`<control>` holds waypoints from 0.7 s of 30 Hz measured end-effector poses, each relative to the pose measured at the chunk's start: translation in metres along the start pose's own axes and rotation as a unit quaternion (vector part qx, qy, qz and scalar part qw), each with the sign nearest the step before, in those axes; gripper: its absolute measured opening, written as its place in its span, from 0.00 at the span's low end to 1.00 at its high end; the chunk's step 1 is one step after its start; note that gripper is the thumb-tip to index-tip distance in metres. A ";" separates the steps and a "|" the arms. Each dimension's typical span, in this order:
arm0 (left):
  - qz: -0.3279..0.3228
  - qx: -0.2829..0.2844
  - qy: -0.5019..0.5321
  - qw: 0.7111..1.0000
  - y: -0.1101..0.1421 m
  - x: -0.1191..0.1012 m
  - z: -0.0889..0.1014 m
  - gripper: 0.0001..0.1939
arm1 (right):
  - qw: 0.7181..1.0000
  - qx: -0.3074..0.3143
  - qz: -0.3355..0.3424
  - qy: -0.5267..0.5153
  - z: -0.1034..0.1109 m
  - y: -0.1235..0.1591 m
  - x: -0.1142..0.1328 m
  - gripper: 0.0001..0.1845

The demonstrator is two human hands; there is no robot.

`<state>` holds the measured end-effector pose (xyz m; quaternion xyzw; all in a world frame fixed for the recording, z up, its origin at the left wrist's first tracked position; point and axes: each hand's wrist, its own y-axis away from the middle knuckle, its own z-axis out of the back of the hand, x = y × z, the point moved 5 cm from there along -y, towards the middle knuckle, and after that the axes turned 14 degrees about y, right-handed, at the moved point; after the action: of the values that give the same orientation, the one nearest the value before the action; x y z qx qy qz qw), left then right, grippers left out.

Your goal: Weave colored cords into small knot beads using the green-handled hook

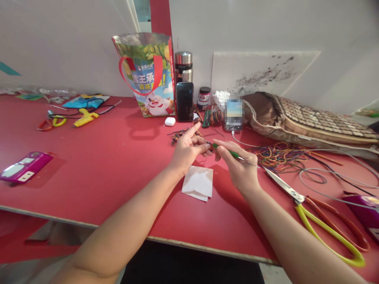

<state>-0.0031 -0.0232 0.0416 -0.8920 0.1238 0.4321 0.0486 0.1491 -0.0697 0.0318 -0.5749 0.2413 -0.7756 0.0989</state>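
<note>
Both hands at close work above red table [118, 169].

Right hand [239, 165]: fingers closed on green-handled crochet hook [226, 150]. Left hand [189, 148]: thumb and fingertips pinching multicoloured yarn work [209, 145], apparently at the hook's tip, though small and partly hidden. Folded white paper [197, 183] lies on the table, nearer the person.

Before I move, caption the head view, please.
Left hand pinches yarn, right hand holds a green-handled tool, over a red table.
</note>
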 end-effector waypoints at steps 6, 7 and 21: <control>0.020 -0.026 0.076 0.997 -0.001 0.008 -0.001 0.54 | 0.988 -0.063 0.096 0.099 -0.004 0.007 0.015 0.16; 0.029 -0.026 0.093 0.995 -0.001 0.008 -0.001 0.53 | 0.990 -0.062 0.092 0.085 -0.005 0.008 0.015 0.17; 0.076 -0.020 0.108 0.991 -0.001 -0.002 0.001 0.48 | 0.993 0.026 -0.045 -0.102 -0.006 0.005 -0.011 0.13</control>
<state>-0.0047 -0.0213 0.0424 -0.9221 0.1870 0.3383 -0.0161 0.1467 -0.0680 0.0187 -0.6587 0.1842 -0.7222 0.1030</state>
